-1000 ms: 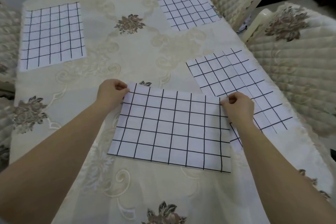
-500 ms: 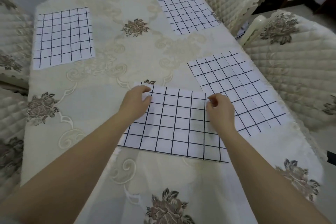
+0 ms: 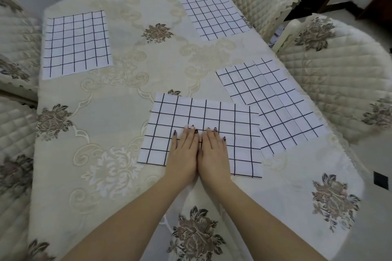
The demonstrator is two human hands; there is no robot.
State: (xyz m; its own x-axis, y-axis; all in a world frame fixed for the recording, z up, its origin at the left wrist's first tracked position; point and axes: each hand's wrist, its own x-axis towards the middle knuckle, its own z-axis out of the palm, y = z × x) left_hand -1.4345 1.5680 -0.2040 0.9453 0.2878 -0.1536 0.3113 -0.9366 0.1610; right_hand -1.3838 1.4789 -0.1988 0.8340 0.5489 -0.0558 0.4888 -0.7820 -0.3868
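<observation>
Head view: the mat, a thin white rectangle with a black grid, lies flat at the near middle of the counter. Its right edge overlaps a second mat, which shows fold creases. The left hand and right hand lie palm-down on it, side by side and touching. Their fingers are straight and close together, holding nothing. To smooth it well, I judge the palms should sweep outward from the middle with light, even pressure, so the soft embroidered cloth beneath does not bunch.
</observation>
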